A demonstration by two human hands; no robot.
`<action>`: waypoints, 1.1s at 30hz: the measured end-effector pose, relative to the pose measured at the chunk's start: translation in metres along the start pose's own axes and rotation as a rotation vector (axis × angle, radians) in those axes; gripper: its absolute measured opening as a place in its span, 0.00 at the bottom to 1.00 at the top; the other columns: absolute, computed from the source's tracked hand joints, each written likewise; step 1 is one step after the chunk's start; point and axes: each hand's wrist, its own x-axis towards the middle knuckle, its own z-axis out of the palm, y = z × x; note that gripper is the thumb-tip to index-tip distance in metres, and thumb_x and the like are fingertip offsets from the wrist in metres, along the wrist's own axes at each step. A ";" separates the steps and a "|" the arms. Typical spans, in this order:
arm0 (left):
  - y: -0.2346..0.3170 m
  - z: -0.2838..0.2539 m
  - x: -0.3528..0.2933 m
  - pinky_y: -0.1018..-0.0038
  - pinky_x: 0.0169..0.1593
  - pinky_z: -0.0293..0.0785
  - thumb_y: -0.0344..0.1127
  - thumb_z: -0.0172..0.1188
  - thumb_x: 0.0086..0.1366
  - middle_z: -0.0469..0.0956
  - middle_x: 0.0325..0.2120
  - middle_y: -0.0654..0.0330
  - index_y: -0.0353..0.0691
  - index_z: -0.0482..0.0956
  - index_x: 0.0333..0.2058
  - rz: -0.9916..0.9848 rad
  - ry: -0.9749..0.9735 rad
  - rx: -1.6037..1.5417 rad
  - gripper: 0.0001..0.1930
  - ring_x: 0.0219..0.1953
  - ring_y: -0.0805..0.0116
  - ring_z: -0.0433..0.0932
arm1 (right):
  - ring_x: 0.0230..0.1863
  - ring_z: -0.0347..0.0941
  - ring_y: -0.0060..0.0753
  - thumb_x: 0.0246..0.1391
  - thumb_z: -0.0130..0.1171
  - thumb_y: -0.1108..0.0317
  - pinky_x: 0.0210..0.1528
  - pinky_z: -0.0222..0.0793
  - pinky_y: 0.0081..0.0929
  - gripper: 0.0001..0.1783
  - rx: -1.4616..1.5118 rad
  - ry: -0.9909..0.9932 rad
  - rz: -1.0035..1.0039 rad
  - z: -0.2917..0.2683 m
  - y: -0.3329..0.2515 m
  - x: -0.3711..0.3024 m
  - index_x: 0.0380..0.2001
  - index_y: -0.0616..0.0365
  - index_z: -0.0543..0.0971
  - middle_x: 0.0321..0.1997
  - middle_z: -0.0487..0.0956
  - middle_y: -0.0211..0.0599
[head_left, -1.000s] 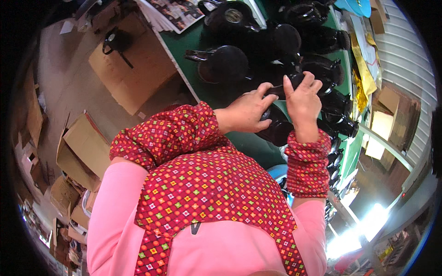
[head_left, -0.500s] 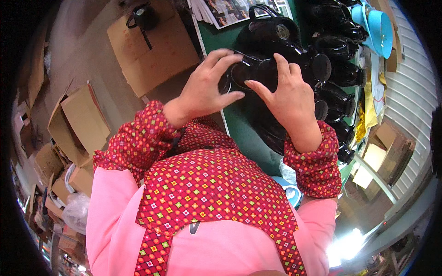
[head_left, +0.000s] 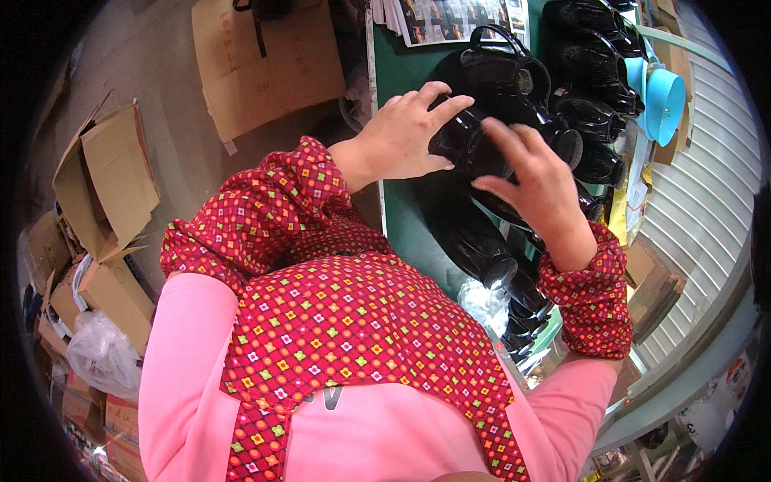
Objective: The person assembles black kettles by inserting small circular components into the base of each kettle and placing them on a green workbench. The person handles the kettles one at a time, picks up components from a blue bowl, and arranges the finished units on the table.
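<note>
My left hand [head_left: 405, 136] curls around one end of a glossy black plastic vessel [head_left: 466, 145] and holds it above the green table [head_left: 401, 88]. My right hand [head_left: 534, 181] rests on the other side of the same vessel, fingers spread over it. Under and behind the hands lie more black vessels with handles [head_left: 502, 72] and, nearer my body, several black cylindrical parts [head_left: 474, 241]. Both forearms wear red patterned sleeve covers over pink sleeves.
More black vessels [head_left: 590, 48] line the table's far right beside a light blue funnel [head_left: 662, 100]. Printed sheets [head_left: 450, 20] lie at the table's far end. Open cardboard boxes [head_left: 112, 177] and a flat carton [head_left: 257, 64] stand on the floor at left, with a clear plastic bag [head_left: 100, 353].
My head has tilted, shifting the table upward and rightward in view. Both hands have turned the black vessel; my left hand has slid around its end and my right fingers have spread over it.
</note>
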 end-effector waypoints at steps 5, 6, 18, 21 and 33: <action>0.003 0.000 0.002 0.51 0.63 0.76 0.41 0.82 0.50 0.67 0.64 0.49 0.53 0.67 0.72 -0.002 0.015 -0.010 0.50 0.61 0.40 0.77 | 0.65 0.75 0.56 0.42 0.82 0.54 0.63 0.75 0.44 0.56 -0.214 0.265 -0.237 -0.011 -0.005 -0.014 0.75 0.45 0.67 0.71 0.71 0.54; 0.004 0.001 0.002 0.51 0.63 0.76 0.41 0.82 0.50 0.67 0.64 0.49 0.53 0.67 0.72 0.002 0.021 -0.015 0.50 0.61 0.40 0.77 | 0.65 0.75 0.55 0.42 0.82 0.54 0.62 0.76 0.43 0.55 -0.247 0.242 -0.258 0.000 -0.002 -0.012 0.73 0.46 0.68 0.70 0.72 0.54; 0.004 -0.004 0.007 0.52 0.62 0.77 0.41 0.83 0.48 0.68 0.62 0.50 0.52 0.67 0.71 -0.009 0.005 -0.030 0.51 0.59 0.40 0.77 | 0.51 0.81 0.50 0.48 0.79 0.50 0.49 0.81 0.40 0.47 -0.108 0.122 0.059 0.023 0.003 0.003 0.69 0.51 0.72 0.58 0.78 0.51; 0.003 -0.010 0.009 0.52 0.61 0.78 0.41 0.83 0.47 0.68 0.62 0.51 0.52 0.67 0.70 -0.012 -0.021 -0.003 0.51 0.58 0.40 0.78 | 0.62 0.74 0.51 0.43 0.82 0.57 0.59 0.77 0.41 0.53 0.039 0.029 0.158 0.011 0.000 0.007 0.74 0.38 0.69 0.69 0.68 0.48; -0.001 -0.006 0.002 0.49 0.60 0.77 0.42 0.83 0.46 0.69 0.60 0.49 0.51 0.68 0.68 -0.023 0.027 -0.007 0.49 0.58 0.40 0.77 | 0.41 0.79 0.49 0.43 0.81 0.45 0.33 0.82 0.37 0.47 -0.024 0.513 -0.085 0.075 0.005 0.016 0.65 0.44 0.72 0.46 0.68 0.48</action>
